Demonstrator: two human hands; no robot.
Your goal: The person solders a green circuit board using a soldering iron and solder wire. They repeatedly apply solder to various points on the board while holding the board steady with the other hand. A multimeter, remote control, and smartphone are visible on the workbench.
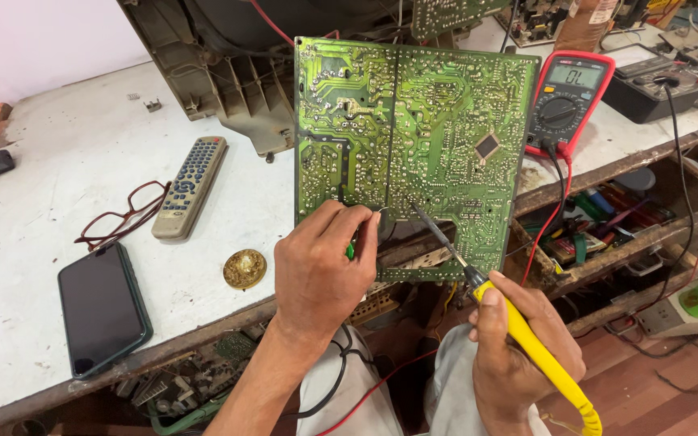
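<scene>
Head view: the large green printed circuit board (414, 153) stands upright w/ its solder side toward the person, lower edge at the bench's (66, 145) front edge, prob. so the joints face the eyes and the tool can reach them.

The left hand (321, 270) pinches the board's lower edge, thumb and fingers closed on it beside a thin loop of solder wire (383, 212) — this grip steadies the board while feeding the wire near the joint.

The right hand (515, 347) wraps closed round the yellow-handled soldering iron (527, 343), held like a pen; its dark tip (418, 211) angles up-left to touch the board's lower middle, just beside the wire.

Rest of the bench:
- red-cased digital multimeter (569, 97) lies near the back right corner, just right of the board, its red and black leads (555, 206) hanging over the front edge.
- grey remote control (191, 186) and red-framed glasses (123, 214) lie mid-bench, left of the board.
- dark smartphone (103, 307) lies face up at the front edge, left.
- round brass-coloured ornament (245, 268) sits near the front edge, just left of the left hand.
- beige plastic TV casing (220, 81) stands behind the board, toward the back edge.
</scene>
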